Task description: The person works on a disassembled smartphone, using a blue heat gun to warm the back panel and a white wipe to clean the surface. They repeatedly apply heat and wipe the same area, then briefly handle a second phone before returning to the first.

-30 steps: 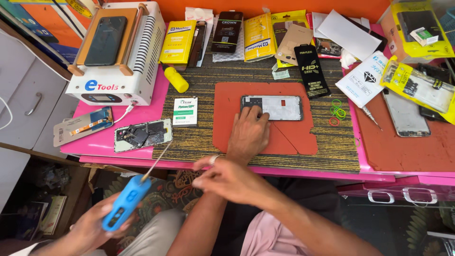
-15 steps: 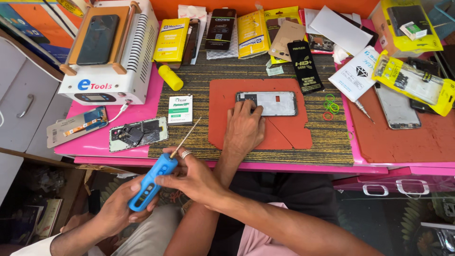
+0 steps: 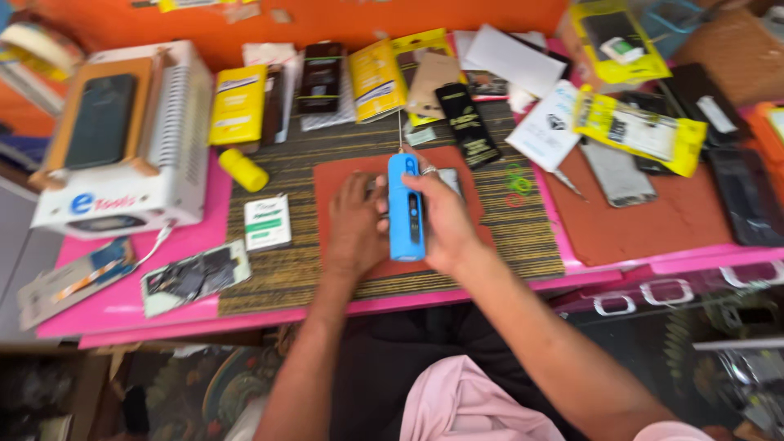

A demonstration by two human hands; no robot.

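My right hand grips a blue pen-shaped power tool, held upright over the red work mat with its thin metal bit pointing away from me. My left hand lies flat on the same mat just left of the tool. It covers most of a phone, of which only a grey corner shows beside my right fingers. A ring is on one right finger.
The red mat lies on a striped mat on a pink table. A white machine holding a phone stands at the left. Nearby are a yellow cylinder, a small white box and a cracked phone panel. Packages and phones crowd the back and right.
Another person's hand at the lower left held out the blue tool. My right hand took it and brought it up over the red mat. My left hand stayed on the phone.
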